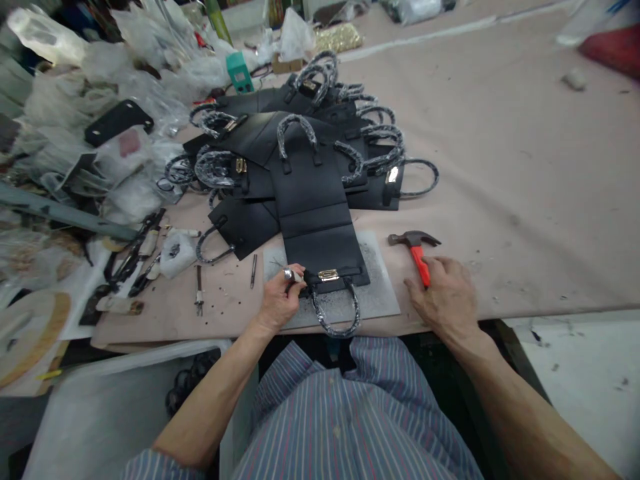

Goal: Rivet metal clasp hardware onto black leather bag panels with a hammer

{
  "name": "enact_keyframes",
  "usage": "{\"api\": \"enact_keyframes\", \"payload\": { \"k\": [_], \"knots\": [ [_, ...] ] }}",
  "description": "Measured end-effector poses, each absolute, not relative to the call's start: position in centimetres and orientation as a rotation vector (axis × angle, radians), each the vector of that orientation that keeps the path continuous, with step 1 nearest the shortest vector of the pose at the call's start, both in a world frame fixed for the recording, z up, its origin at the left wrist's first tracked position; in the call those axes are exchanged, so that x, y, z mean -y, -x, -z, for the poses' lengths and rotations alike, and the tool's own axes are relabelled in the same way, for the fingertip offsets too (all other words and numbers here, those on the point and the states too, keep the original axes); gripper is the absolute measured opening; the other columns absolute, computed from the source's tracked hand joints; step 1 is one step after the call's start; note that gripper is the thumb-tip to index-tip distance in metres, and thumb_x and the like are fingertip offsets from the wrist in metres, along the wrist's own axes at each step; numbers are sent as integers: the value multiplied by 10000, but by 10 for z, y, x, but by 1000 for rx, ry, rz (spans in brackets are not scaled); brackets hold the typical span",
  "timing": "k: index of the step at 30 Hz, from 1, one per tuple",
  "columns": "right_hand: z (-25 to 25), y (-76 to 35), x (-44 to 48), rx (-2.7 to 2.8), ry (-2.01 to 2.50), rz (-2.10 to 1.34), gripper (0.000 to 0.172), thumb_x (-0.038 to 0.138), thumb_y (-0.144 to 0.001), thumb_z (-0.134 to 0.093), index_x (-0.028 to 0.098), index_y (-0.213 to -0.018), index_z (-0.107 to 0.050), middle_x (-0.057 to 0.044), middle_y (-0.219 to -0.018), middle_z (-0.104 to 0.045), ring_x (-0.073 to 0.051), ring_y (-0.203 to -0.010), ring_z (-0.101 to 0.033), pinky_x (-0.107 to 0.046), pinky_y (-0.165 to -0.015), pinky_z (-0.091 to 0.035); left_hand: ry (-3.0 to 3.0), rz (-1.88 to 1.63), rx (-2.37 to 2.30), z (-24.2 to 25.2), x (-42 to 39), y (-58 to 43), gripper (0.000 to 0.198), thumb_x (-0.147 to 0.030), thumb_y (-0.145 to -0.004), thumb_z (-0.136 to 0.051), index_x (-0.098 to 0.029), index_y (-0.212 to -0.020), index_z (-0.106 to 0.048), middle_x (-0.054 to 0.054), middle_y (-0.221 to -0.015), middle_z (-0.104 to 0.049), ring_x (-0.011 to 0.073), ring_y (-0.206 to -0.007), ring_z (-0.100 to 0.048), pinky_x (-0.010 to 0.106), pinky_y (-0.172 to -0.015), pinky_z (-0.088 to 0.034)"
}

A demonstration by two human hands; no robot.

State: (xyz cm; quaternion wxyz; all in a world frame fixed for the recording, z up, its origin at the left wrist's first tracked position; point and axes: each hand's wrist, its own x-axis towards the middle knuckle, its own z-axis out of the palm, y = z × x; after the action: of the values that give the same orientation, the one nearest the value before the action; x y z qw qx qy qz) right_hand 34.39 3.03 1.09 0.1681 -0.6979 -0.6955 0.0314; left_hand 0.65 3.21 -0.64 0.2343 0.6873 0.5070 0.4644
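Observation:
A black bag panel lies lengthwise before me, its near end on a pale board. That end carries a gold clasp and a plastic-wrapped handle. My left hand is closed in a pinch at the panel's near left corner. Something silvery shows at its fingers, but I cannot tell whether it is a ring or a held tool. To the right, my right hand is closed over the red handle of a claw hammer, whose dark head rests on the table.
More black bag panels with wrapped handles are piled behind. Plastic bags crowd the left side. Hand tools, a thin metal punch and a white tape roll lie left of the board. A pale bin stands below the table's edge.

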Motion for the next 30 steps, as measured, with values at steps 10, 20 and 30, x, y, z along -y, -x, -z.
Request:
{"api": "enact_keyframes", "payload": {
  "k": [10,20,30],
  "knots": [
    [-36,-371,-30,843,1932,-1539,256,262,-682,-685,199,-895,-557,11,-669,-531,-129,-519,-484,-246,-456,-402,-1847,-1263,-1374,4,-29,-7,153,-139,-852,-615,-192,-980,-682,82,-1043,-761,219,-983,-740,384,-911,-602],
    [-157,-290,-8,1682,1464,-774,228,481,-957,-533,255,-928,-545,25,-635,-573,-139,-490,-521,-268,-474,-411,-1873,-1294,-1371,4,-29,-6,194,-115,-838,-607,-202,-988,-696,75,-1000,-765,229,-948,-744,374,-867,-610],
    [-198,-260,-8,2240,1268,-136,240,365,-1023,-446,238,-825,-489,33,-563,-501,-122,-434,-399,-296,-470,-227,-1881,-1257,-1374,10,-28,-5,176,-109,-836,-599,-203,-962,-678,56,-968,-749,208,-901,-724,342,-849,-589]
  ]
}}
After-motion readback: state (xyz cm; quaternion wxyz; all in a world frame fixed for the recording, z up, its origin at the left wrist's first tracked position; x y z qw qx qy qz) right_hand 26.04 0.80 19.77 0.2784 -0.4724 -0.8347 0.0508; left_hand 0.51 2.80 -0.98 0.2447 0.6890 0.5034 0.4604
